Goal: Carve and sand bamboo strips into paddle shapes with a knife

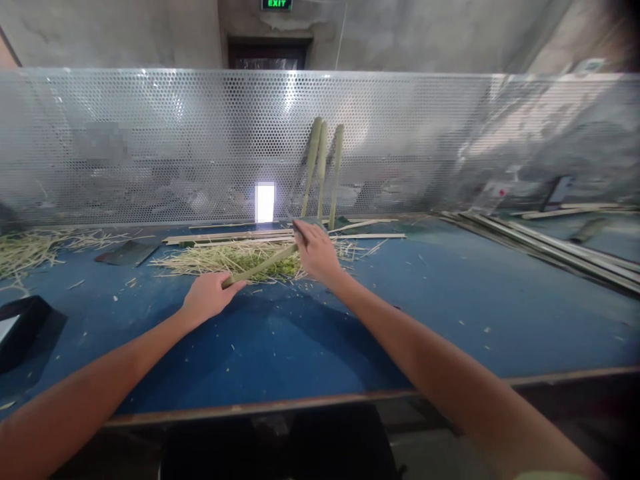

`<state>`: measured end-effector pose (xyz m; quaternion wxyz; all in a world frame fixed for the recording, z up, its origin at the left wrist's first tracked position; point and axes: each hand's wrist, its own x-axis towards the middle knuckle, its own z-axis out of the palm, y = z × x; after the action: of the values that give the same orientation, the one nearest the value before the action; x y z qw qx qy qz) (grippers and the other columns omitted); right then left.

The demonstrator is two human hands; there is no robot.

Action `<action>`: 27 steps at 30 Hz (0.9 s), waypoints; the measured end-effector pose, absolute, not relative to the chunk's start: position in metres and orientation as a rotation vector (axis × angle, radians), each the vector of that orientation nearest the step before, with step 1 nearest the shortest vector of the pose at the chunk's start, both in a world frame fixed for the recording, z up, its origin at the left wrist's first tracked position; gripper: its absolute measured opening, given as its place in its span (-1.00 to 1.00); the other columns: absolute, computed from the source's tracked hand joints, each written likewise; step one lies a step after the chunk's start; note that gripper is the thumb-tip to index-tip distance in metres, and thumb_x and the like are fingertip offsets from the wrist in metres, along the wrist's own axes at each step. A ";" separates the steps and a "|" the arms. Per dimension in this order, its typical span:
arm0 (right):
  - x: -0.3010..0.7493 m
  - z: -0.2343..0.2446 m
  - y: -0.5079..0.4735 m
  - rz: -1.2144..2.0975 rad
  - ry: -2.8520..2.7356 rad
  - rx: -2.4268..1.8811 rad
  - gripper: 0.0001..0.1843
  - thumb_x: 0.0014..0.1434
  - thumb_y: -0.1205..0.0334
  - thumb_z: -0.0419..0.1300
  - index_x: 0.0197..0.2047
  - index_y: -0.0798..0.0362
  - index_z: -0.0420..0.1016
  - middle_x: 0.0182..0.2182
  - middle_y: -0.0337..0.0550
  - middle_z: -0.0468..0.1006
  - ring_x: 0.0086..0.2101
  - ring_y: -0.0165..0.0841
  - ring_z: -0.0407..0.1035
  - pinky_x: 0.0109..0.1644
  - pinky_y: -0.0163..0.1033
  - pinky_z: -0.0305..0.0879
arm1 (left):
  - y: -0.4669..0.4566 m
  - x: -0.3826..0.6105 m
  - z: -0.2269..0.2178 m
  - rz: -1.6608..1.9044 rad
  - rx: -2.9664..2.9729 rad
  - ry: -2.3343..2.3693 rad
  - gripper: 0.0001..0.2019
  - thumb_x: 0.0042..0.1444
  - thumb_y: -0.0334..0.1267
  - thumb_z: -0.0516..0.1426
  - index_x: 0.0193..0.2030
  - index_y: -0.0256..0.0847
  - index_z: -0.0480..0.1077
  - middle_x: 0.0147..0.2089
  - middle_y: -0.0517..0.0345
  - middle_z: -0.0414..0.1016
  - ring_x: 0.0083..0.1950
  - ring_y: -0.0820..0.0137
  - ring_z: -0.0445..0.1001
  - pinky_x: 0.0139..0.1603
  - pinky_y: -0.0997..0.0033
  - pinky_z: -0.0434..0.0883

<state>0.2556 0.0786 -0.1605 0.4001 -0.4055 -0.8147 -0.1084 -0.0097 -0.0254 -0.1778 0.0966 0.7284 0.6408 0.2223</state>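
My left hand and my right hand both hold one long green bamboo strip above the blue workbench. The strip slants up from my left hand's fingers and runs under my right palm. Its far end is hidden by my right hand. Just behind the strip lies a heap of pale bamboo shavings, with green scraps near my right hand. Several thin cut bamboo slats lie beyond the heap.
Split bamboo pieces lean against a perforated metal screen along the bench's far side. More shavings lie at the left, beside a dark flat blade-like piece and a black box-like object. Long bamboo slats lie at the right.
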 end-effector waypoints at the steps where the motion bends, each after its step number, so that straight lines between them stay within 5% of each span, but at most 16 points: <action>1: 0.255 -0.161 0.078 -0.275 -2.132 -0.981 -0.50 0.41 0.14 -0.11 0.35 -0.07 0.28 0.22 -0.16 0.43 0.23 -0.16 0.28 0.37 0.18 0.08 | -0.026 -0.009 -0.178 0.653 2.158 1.897 -0.49 0.17 0.24 0.00 -0.58 -0.12 0.17 -0.62 0.15 0.28 -0.59 0.36 0.25 -0.51 0.36 0.04; 14: 0.249 -0.161 0.078 -0.355 -1.972 -1.074 -0.50 0.42 0.15 -0.16 0.31 -0.03 0.34 0.19 -0.12 0.46 0.27 -0.17 0.22 0.42 0.24 -0.12 | -0.030 -0.004 -0.173 0.641 2.055 1.947 -0.56 0.21 0.18 -0.03 -0.44 -0.12 0.35 -0.52 0.15 0.40 -0.50 0.33 0.36 -0.50 0.39 0.06; 27: 0.253 -0.159 0.081 -0.316 -2.154 -0.998 -0.50 0.42 0.10 -0.15 0.31 -0.06 0.33 0.22 -0.16 0.43 0.25 -0.22 0.25 0.43 0.12 -0.05 | -0.033 0.001 -0.173 0.609 2.063 1.981 -0.55 0.23 0.15 -0.06 -0.50 -0.12 0.29 -0.58 0.19 0.28 -0.53 0.34 0.31 -0.51 0.38 0.04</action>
<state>0.2534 0.0812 -0.1592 0.3646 -0.3879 -0.8376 -0.1229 0.0014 -0.0330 -0.1728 0.1083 0.7014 0.6734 0.2071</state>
